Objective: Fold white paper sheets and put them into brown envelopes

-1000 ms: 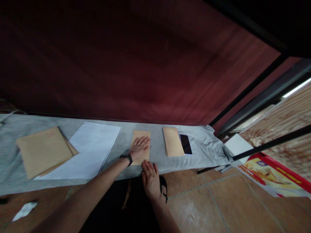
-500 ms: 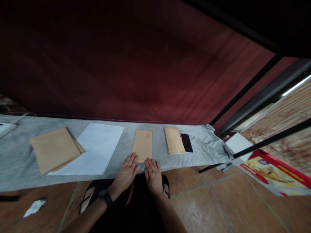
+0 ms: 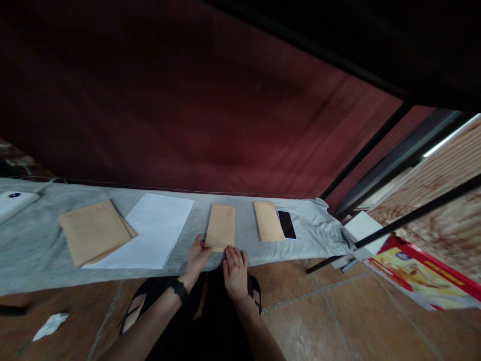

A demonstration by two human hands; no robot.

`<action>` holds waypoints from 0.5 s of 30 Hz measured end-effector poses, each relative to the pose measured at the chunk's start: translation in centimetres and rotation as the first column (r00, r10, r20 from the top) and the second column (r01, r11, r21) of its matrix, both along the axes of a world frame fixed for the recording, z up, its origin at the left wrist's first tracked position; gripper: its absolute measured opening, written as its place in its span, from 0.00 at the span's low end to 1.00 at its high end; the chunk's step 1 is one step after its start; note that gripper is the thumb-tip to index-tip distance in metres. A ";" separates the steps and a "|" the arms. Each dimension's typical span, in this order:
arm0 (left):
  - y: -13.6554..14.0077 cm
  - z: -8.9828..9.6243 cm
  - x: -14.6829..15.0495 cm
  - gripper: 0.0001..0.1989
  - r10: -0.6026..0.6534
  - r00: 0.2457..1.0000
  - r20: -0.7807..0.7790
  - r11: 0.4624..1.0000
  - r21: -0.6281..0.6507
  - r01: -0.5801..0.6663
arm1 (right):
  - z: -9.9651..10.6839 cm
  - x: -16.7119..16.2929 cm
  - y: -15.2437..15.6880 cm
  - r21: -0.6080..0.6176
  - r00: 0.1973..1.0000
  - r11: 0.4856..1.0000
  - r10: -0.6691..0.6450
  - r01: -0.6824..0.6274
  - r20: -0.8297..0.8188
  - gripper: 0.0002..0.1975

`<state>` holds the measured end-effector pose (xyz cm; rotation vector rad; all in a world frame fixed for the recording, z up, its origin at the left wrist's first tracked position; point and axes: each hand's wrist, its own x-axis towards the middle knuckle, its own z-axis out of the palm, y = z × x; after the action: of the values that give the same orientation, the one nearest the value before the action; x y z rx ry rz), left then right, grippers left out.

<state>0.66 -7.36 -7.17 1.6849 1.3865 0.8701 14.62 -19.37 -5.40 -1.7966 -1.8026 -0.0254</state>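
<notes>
A narrow brown paper envelope (image 3: 221, 225) lies upright before me on the grey cloth, with small reddish print near its upper right corner. My left hand (image 3: 197, 256), wearing a dark wristband, is turned on its side and pinches the envelope's lower left edge. Flat on the envelope's lower right corner rest the fingers of my right hand (image 3: 235, 273), stretched out. To the right sits a small stack of similar envelopes (image 3: 268, 221), overlapping a dark-screened phone (image 3: 286, 224). On the left, larger brown envelopes (image 3: 93, 230) partly cover white paper sheets (image 3: 161, 225).
The long narrow surface is covered by grey cloth (image 3: 244, 230), with a dark red curtain (image 3: 225, 125) behind it. A white device (image 3: 17, 203) with a cable is at the far left. Black metal bars (image 3: 368, 148) and a red-and-yellow box (image 3: 424, 273) stand at right.
My left hand has gone from lying flat on the envelope's lower left corner to turning sideways and pinching its edge. The right hand stays at the lower right corner. The view has shifted slightly.
</notes>
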 end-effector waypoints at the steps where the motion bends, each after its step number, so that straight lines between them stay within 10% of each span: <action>1: 0.0 0.4 0.1 0.29 0.037 0.999 0.011 0.999 -0.025 -0.037 | 0.0 -0.1 0.0 -0.001 1.000 1.000 -0.003 0.003 0.003 0.22; 9: -1.8 5.4 2.3 0.22 0.012 0.981 0.193 0.999 -0.032 -0.006 | 0.9 -0.5 1.1 0.054 0.993 0.992 -0.118 0.119 -0.008 0.22; 15: -3.7 8.2 4.3 0.23 -0.111 0.946 0.305 0.994 0.017 0.111 | 3.0 0.7 2.3 0.094 0.896 0.975 -0.144 0.200 -0.420 0.19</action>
<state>4.91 -11.10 1.00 1.5355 1.0724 1.0161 15.27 -17.08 -2.42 -1.7075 -1.3109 0.1490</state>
